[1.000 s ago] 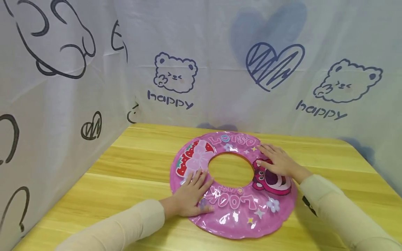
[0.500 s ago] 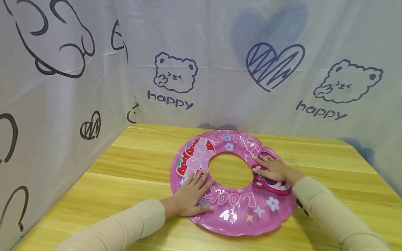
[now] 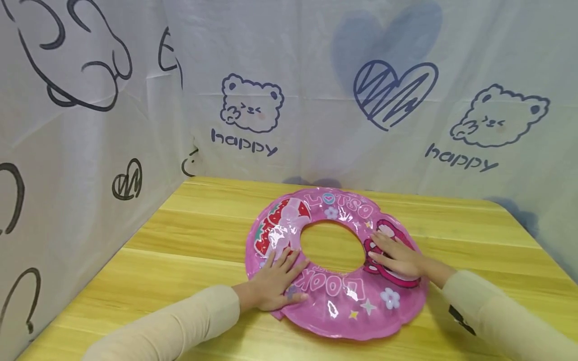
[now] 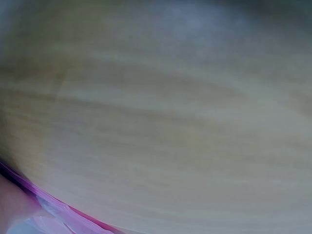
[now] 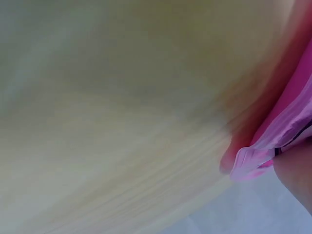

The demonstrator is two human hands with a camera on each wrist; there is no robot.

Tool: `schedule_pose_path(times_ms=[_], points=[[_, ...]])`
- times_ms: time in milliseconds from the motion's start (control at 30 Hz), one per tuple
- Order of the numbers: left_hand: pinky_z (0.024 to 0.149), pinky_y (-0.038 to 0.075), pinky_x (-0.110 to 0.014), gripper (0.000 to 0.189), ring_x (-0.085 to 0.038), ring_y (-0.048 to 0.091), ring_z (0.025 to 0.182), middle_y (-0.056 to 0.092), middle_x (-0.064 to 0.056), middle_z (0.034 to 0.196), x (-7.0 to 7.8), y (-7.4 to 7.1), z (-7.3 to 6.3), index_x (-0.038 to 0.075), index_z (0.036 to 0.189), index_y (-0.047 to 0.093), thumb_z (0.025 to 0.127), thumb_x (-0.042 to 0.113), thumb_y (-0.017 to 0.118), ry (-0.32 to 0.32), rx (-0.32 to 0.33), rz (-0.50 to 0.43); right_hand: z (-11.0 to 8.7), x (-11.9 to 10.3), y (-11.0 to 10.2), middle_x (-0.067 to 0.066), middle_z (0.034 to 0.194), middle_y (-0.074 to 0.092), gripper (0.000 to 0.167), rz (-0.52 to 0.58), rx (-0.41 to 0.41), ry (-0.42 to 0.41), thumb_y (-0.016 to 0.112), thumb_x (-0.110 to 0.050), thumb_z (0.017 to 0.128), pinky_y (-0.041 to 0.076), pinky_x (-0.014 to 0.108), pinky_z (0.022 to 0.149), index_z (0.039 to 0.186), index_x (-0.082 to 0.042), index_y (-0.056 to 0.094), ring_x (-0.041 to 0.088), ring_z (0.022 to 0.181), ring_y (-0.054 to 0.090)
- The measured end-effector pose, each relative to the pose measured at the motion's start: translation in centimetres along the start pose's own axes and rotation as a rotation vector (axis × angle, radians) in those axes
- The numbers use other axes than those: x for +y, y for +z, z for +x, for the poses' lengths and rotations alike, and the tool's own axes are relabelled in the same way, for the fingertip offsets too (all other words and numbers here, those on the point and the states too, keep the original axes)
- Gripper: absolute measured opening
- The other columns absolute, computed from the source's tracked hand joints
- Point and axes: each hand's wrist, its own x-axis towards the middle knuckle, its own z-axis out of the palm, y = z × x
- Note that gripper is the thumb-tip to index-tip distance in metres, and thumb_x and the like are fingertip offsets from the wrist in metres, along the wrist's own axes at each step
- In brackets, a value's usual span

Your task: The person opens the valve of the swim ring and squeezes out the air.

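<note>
A pink inflatable swim ring (image 3: 334, 316) lies on the table, printed with strawberries, flowers, stars, a bear face and lettering. Its surface is puckered and shiny, with a round hole in the middle. My left hand (image 3: 277, 283) rests on the ring's near left part, fingers spread and straight. On the right side, my right hand (image 3: 399, 258) lies over the bear print with extended fingers, covering much of it. In the left wrist view the ring's edge (image 4: 68, 217) shows in the lower left corner; in the right wrist view its pink seam (image 5: 256, 161) shows at the right.
The yellow wood-grain table (image 3: 180, 240) spreads around the ring. A white cloth (image 3: 316, 60) with drawn bears, hearts and "happy" lettering hangs behind and along the left side. A black item (image 3: 461, 321) shows beside the right sleeve.
My right hand presses a different spot, slightly nearer and lower on the bear print than a second ago. The ring's surface and lettering have shifted and bulged; my left hand stays almost in place.
</note>
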Motion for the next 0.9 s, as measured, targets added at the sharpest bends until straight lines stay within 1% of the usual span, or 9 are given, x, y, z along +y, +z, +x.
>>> schedule_pose_path(times_ms=[133, 200, 300, 400, 533, 700, 800, 867, 900], points=[[0.114, 0.002, -0.058, 0.079, -0.035, 0.003, 0.144, 0.005, -0.014, 0.157, 0.0, -0.1, 0.0, 0.019, 0.150, 0.012, 0.090, 0.067, 0.028, 0.002, -0.018, -0.003, -1.6, -0.6, 0.6, 0.026, 0.151, 0.019, 0.070, -0.026, 0.016, -0.051, 0.046, -0.041, 0.095, 0.010, 0.062, 0.111, 0.144, 0.003, 0.025, 0.046, 0.139, 0.015], [0.114, 0.001, -0.057, 0.078, -0.035, 0.003, 0.144, 0.005, -0.014, 0.157, -0.1, -0.2, 0.0, 0.020, 0.150, 0.012, 0.090, 0.066, 0.029, 0.006, -0.023, -0.003, -2.2, -0.8, 0.9, 0.025, 0.152, 0.018, 0.073, -0.028, 0.000, -0.067, 0.050, -0.042, 0.093, 0.009, 0.062, 0.111, 0.145, 0.002, 0.023, 0.045, 0.139, 0.014], [0.114, 0.000, -0.057, 0.077, -0.035, 0.003, 0.144, 0.005, -0.014, 0.157, -0.1, -0.2, 0.0, 0.020, 0.150, 0.013, 0.091, 0.064, 0.032, 0.008, -0.029, -0.009, -2.7, -0.9, 1.5, 0.027, 0.152, 0.013, 0.080, -0.010, -0.036, -0.095, 0.054, -0.042, 0.090, 0.005, 0.063, 0.110, 0.145, 0.005, 0.020, 0.046, 0.139, 0.010], [0.114, 0.000, -0.058, 0.076, -0.035, 0.002, 0.144, 0.005, -0.014, 0.157, -0.2, -0.3, 0.1, 0.019, 0.150, 0.013, 0.091, 0.062, 0.034, 0.017, -0.030, -0.022, -2.8, -1.1, 1.8, 0.028, 0.152, 0.011, 0.086, -0.011, -0.056, -0.096, 0.056, -0.044, 0.087, 0.002, 0.064, 0.110, 0.144, 0.008, 0.019, 0.048, 0.139, 0.008], [0.114, -0.001, -0.058, 0.077, -0.036, 0.002, 0.144, 0.006, -0.015, 0.157, -0.3, -0.4, 0.2, 0.017, 0.150, 0.014, 0.091, 0.065, 0.030, 0.038, -0.019, -0.037, -2.9, -1.5, 2.0, 0.030, 0.151, 0.012, 0.092, -0.071, -0.044, -0.092, 0.058, -0.050, 0.084, 0.003, 0.064, 0.110, 0.143, 0.010, 0.020, 0.047, 0.139, 0.010], [0.114, -0.001, -0.059, 0.080, -0.036, 0.003, 0.144, 0.007, -0.016, 0.156, -0.4, -0.4, 0.2, 0.016, 0.150, 0.015, 0.090, 0.068, 0.023, 0.059, -0.001, -0.030, -2.7, -1.4, 2.8, 0.029, 0.151, 0.015, 0.100, -0.163, 0.003, -0.105, 0.059, -0.057, 0.080, 0.007, 0.065, 0.109, 0.144, 0.008, 0.017, 0.046, 0.139, 0.013], [0.114, -0.001, -0.059, 0.080, -0.036, 0.003, 0.144, 0.007, -0.016, 0.156, -0.4, -0.4, 0.1, 0.016, 0.150, 0.015, 0.090, 0.068, 0.022, 0.063, 0.003, -0.018, -2.6, -1.2, 3.3, 0.027, 0.152, 0.014, 0.104, -0.213, 0.014, -0.089, 0.058, -0.061, 0.079, 0.007, 0.063, 0.111, 0.145, 0.006, 0.015, 0.043, 0.140, 0.012], [0.114, -0.001, -0.059, 0.080, -0.036, 0.003, 0.144, 0.007, -0.016, 0.156, -0.3, -0.4, 0.1, 0.016, 0.150, 0.015, 0.090, 0.068, 0.022, 0.064, 0.002, -0.015, -2.5, -1.1, 3.5, 0.026, 0.153, 0.014, 0.106, -0.246, 0.025, -0.082, 0.058, -0.064, 0.077, 0.006, 0.061, 0.111, 0.145, 0.006, 0.015, 0.042, 0.141, 0.012], [0.114, -0.001, -0.059, 0.080, -0.036, 0.003, 0.144, 0.007, -0.016, 0.156, -0.3, -0.4, 0.1, 0.016, 0.150, 0.015, 0.090, 0.068, 0.022, 0.064, 0.001, -0.015, -2.6, -1.1, 3.6, 0.025, 0.153, 0.015, 0.107, -0.280, 0.038, -0.082, 0.057, -0.066, 0.076, 0.006, 0.060, 0.112, 0.145, 0.006, 0.017, 0.042, 0.141, 0.013]])
